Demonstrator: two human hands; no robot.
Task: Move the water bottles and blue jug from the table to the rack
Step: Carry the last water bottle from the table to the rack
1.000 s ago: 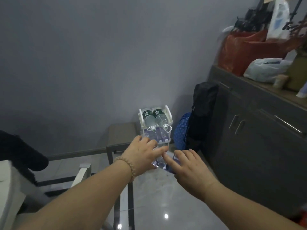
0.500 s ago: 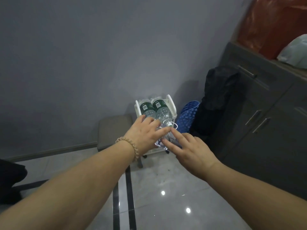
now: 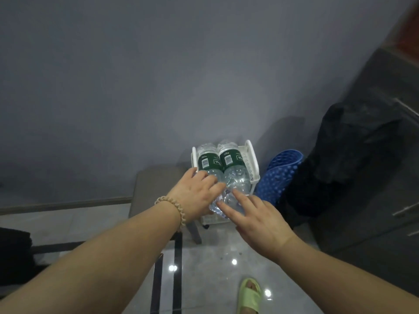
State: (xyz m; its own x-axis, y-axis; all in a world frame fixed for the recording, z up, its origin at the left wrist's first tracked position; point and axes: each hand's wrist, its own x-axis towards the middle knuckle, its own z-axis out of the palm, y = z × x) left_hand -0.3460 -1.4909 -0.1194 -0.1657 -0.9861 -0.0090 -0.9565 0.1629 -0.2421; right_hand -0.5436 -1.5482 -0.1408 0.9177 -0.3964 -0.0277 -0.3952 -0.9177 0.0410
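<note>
Both hands reach into the middle of the frame toward the white rack. Left hand, with a beaded bracelet at the wrist, lies with fingers loosely curled over the near end of the left water bottle. Right hand is spread wide, fingers extended, its fingertips touching a clear plastic object at the rack's near edge; whether either hand truly grips anything cannot be told. Two bottles with green labels lie side by side in the rack's top tier, the right water bottle touching its neighbour.

Compared with half a second ago, the view has tilted further down: the rack now sits just right of centre, a foot in a green slipper has come into the lower edge, and the dark cabinet has slid toward the right border. The blue studded mat and black bag remain right of the rack.
</note>
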